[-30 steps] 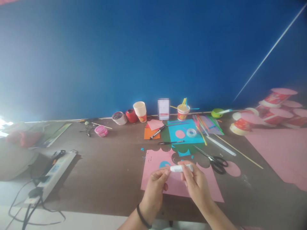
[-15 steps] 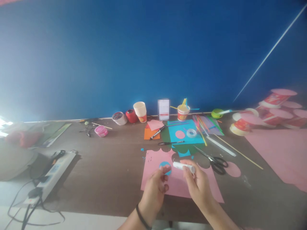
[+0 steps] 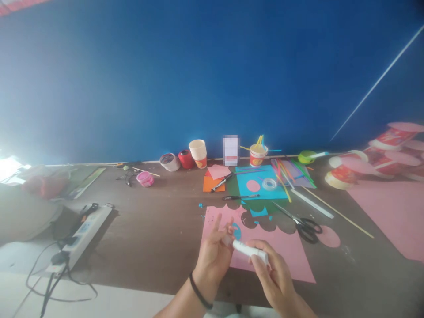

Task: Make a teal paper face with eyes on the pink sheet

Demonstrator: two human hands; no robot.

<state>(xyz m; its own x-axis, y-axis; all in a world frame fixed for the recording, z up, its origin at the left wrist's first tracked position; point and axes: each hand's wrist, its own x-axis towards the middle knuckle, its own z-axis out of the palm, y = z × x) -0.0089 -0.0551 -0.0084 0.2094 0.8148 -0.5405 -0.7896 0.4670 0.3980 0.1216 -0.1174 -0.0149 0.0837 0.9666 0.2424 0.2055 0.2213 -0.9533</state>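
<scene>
My right hand [image 3: 273,271] is closed around a white tube [image 3: 250,250] shaped like a glue stick, its far end pointing left. Facing it, my left hand [image 3: 215,251], with a black band on the wrist, pinches a small pale cap [image 3: 227,240] at the tube's tip while some fingers stick up. Both hands are over the near part of a pink sheet [image 3: 281,256] with a scalloped far edge. A blue paper circle [image 3: 236,230] lies on that sheet, partly behind my left fingers.
Black scissors [image 3: 308,229] and a pink circle [image 3: 329,236] lie right of the sheet. Behind are a blue sheet [image 3: 245,176] with a tape roll, pens, colored strips and paper cups [image 3: 198,154]. Decorated cups [image 3: 344,174] stand right; a power strip [image 3: 89,234] lies left.
Both hands have come nearer to me, and the tube's tip now meets my left fingers. My left index finger has stretched upward. The view has turned slightly left.
</scene>
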